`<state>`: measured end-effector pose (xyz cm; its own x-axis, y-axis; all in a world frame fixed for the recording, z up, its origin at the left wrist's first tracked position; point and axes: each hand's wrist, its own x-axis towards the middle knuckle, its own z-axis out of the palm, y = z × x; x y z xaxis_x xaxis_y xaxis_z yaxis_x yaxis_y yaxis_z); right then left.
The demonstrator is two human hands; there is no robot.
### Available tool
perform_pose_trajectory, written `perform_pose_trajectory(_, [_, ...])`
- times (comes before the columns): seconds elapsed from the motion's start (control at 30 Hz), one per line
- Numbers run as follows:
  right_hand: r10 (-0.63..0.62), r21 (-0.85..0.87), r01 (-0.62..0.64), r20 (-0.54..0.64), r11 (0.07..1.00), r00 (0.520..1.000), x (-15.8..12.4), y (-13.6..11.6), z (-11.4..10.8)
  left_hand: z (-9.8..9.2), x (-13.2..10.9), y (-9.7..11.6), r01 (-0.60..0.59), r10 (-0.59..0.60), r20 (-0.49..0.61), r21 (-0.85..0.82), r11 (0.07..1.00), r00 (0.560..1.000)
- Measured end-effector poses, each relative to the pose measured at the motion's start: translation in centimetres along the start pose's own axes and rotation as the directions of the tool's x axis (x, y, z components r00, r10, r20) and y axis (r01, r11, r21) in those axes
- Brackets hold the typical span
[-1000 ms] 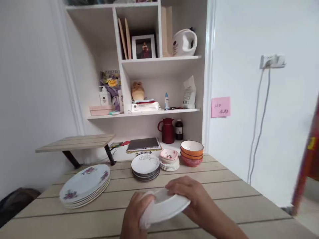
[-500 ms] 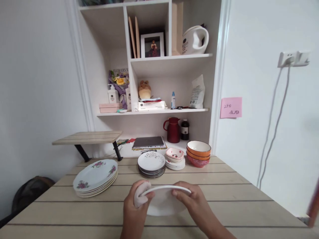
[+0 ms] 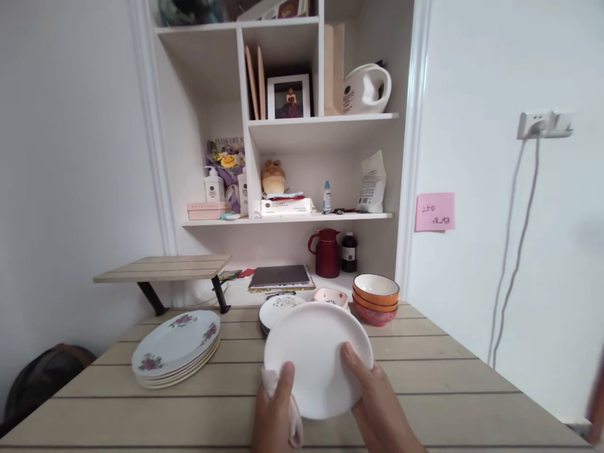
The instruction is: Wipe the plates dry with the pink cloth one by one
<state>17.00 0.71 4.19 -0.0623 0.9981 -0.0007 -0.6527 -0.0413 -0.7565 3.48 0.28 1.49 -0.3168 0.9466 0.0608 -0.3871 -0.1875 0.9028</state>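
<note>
A plain white plate [image 3: 315, 352] is tilted up with its face toward me, held above the wooden table [image 3: 425, 384] by both hands. My left hand [image 3: 276, 412] grips its lower left edge, with the thumb on the face and a pale cloth [image 3: 295, 421] bunched in the fingers. My right hand [image 3: 372, 396] grips the lower right edge, thumb on the face.
A stack of flowered plates [image 3: 177, 345] lies at the left. Behind the held plate are a stack of small plates [image 3: 278, 308], a pink dish [image 3: 330, 296] and stacked orange bowls [image 3: 376, 296]. A low wooden riser [image 3: 163, 267] and a shelf unit [image 3: 321, 126] stand behind.
The plate went from edge-on and level to tipped up, face toward me, and was raised. My left thumb moved onto its face with the cloth below.
</note>
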Motion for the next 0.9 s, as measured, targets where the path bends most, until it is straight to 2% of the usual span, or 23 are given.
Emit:
perform_pose_trajectory(0.17, [0.079, 0.08, -0.081, 0.037, 0.994, 0.996, 0.3, 1.6, -0.2, -0.1, -0.1, 0.8, 0.045, -0.047, -0.024, -0.071, 0.996, 0.999])
perform_pose_trajectory(0.23, [0.104, 0.047, -0.108, 0.077, 0.993, 0.992, 0.6, 1.7, -0.4, -0.3, -0.1, 1.1, 0.023, -0.027, -0.06, -0.062, 0.998, 0.998])
perform_pose_trajectory(0.3, [0.096, -0.055, -0.09, 0.123, 0.994, 0.988, 1.0, 1.3, -0.7, -0.5, -0.1, 1.5, -0.027, 0.026, -0.141, -0.002, 1.0, 0.99])
perform_pose_trajectory(0.37, [0.006, -0.218, 0.026, 0.144, 0.976, 0.99, 1.3, 0.4, -1.0, -0.7, -0.4, 1.9, -0.131, 0.149, -0.177, 0.109, 0.985, 0.973])
perform_pose_trajectory(0.4, [-0.067, -0.305, 0.112, 0.152, 0.946, 0.986, 1.4, -0.2, -1.2, -0.7, -0.5, 2.1, -0.208, 0.235, -0.154, 0.173, 0.963, 0.96])
perform_pose_trajectory(0.47, [-0.227, -0.453, 0.292, 0.193, 0.842, 0.955, 1.5, -1.4, -1.5, -0.8, -0.9, 2.2, -0.377, 0.398, -0.032, 0.264, 0.888, 0.917])
perform_pose_trajectory(0.53, [-0.348, -0.555, 0.449, 0.284, 0.7, 0.893, 1.5, -2.4, -2.0, -1.0, -1.0, 2.0, -0.516, 0.512, 0.096, 0.29, 0.806, 0.854])
perform_pose_trajectory(0.6, [-0.446, -0.63, 0.592, 0.398, 0.502, 0.802, 1.3, -3.2, -2.3, -1.5, -0.7, 1.5, -0.639, 0.616, 0.179, 0.294, 0.711, 0.767])
perform_pose_trajectory(0.63, [-0.489, -0.654, 0.657, 0.463, 0.375, 0.74, 1.2, -3.5, -2.4, -1.9, -0.5, 1.2, -0.707, 0.672, 0.227, 0.307, 0.638, 0.705])
perform_pose_trajectory(0.7, [-0.523, -0.645, 0.759, 0.619, 0.089, 0.586, 0.9, -4.0, -2.4, -2.7, 0.1, 0.6, -0.832, 0.748, 0.38, 0.355, 0.426, 0.545])
perform_pose_trajectory(0.73, [-0.494, -0.608, 0.793, 0.703, -0.044, 0.511, 0.7, -4.2, -2.3, -3.1, 0.4, 0.4, -0.876, 0.752, 0.47, 0.374, 0.304, 0.462])
perform_pose_trajectory(0.77, [-0.428, -0.559, 0.816, 0.78, -0.146, 0.457, 0.5, -4.3, -2.2, -3.4, 0.6, 0.4, -0.903, 0.735, 0.553, 0.383, 0.195, 0.393])
perform_pose_trajectory(0.8, [-0.341, -0.514, 0.833, 0.835, -0.206, 0.431, 0.3, -4.4, -2.0, -3.6, 0.8, 0.3, -0.917, 0.705, 0.619, 0.384, 0.112, 0.346])
perform_pose_trajectory(0.83, [-0.252, -0.49, 0.843, 0.864, -0.223, 0.435, 0.1, -4.4, -1.8, -3.7, 0.8, 0.3, -0.922, 0.677, 0.662, 0.382, 0.064, 0.321])
perform_pose_trajectory(0.9, [-0.135, -0.514, 0.84, 0.857, -0.175, 0.497, -0.2, -4.2, -1.6, -3.7, 0.8, 0.4, -0.922, 0.654, 0.683, 0.381, 0.061, 0.325])
